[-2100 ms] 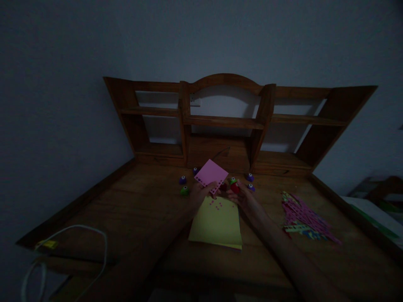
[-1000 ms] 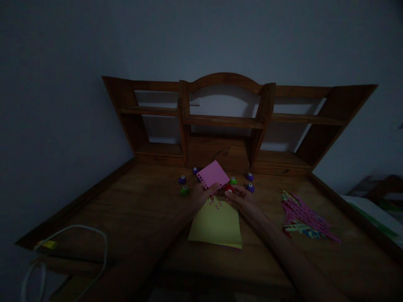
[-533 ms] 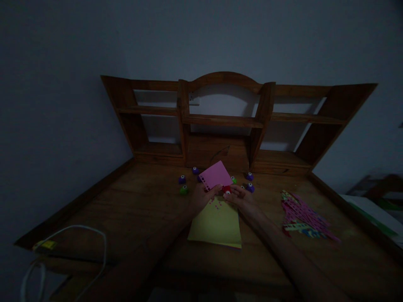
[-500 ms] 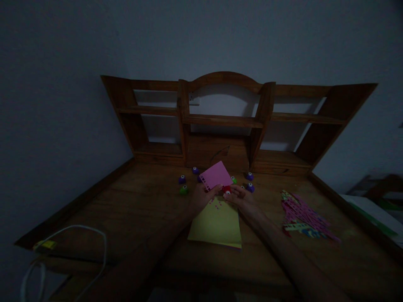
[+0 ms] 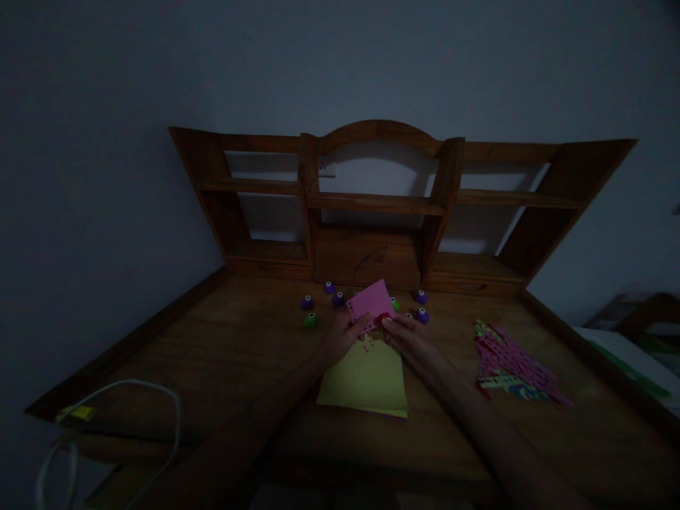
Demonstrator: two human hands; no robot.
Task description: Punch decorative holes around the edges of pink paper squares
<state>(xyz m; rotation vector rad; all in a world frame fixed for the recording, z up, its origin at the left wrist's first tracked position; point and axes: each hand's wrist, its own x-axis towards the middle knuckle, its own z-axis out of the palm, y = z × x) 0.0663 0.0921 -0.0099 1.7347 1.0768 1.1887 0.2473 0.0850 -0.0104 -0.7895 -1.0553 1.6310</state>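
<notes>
In the head view, mid-frame, our left hand (image 5: pixel 340 336) holds a pink sheet (image 5: pixel 371 297) and our right hand (image 5: pixel 413 338) grips a red punch (image 5: pixel 381 321) at the sheet's lower right. Holes line its left and lower edges; the rest looks uncut.

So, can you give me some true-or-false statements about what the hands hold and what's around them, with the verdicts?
1. The left hand holds a pink sheet. True.
2. The right hand grips a blue gadget. False: the right hand grips a red gadget.
3. Small pink bits lie on the yellow sheets. True.
4. The pile of strips is on the left of the yellow sheets. False: the pile is on their right.
5. Every gadget standing on the desk is purple. False: there is also a green gadget, for one.
</notes>
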